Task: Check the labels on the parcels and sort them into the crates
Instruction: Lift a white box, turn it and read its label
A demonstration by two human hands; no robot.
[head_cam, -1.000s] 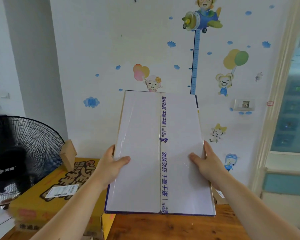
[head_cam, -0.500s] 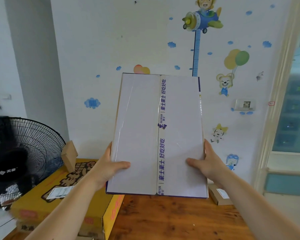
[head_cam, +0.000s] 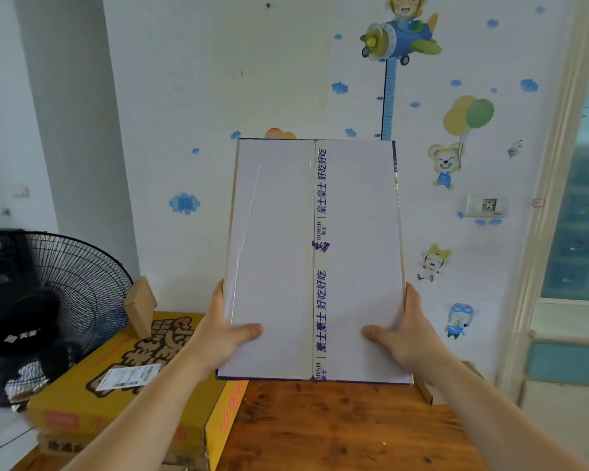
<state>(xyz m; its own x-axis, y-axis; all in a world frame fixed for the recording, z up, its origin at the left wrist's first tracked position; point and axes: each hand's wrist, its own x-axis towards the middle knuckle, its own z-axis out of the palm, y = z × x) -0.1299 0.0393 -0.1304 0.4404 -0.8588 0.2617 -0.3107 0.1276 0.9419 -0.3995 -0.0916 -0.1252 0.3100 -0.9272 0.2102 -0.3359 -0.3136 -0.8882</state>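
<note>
The parcel (head_cam: 276,260), a flat white box, is held upright over the tabletop (head_cam: 337,433). Our left hand (head_cam: 227,338) and right hand (head_cam: 403,334) grip its lower side edges, thumbs across the taped face, probably so we can read it; no label shows here.

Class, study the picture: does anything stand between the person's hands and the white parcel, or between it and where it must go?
Nothing does: the left hand and right hand hold the white parcel by its side edges, thumbs on its face. No crate is in view, so that path cannot be judged.
</note>
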